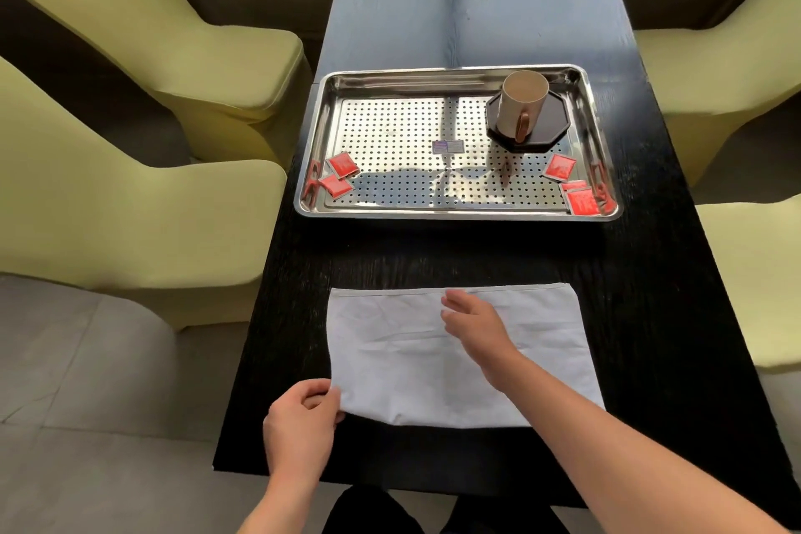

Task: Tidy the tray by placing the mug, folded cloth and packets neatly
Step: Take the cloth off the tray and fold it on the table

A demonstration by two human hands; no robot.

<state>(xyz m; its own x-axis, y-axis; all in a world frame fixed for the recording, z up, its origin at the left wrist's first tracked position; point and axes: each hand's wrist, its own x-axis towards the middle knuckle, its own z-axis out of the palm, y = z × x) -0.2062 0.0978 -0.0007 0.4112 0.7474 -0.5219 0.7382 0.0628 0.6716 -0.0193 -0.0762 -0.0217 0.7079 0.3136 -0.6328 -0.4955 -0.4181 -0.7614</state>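
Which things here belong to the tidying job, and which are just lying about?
Job: tray, mug, white cloth, red packets, left hand pinching the cloth's corner, right hand over it.
Lying about: black coaster under the mug, sticker, yellow chairs, table.

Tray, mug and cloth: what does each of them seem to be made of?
The tray looks like polished stainless steel: mirror reflections, perforated floor. The mug is probably glazed ceramic: smooth beige wall, brown handle. The cloth seems to be woven white fabric: matte, creased, hemmed edge.
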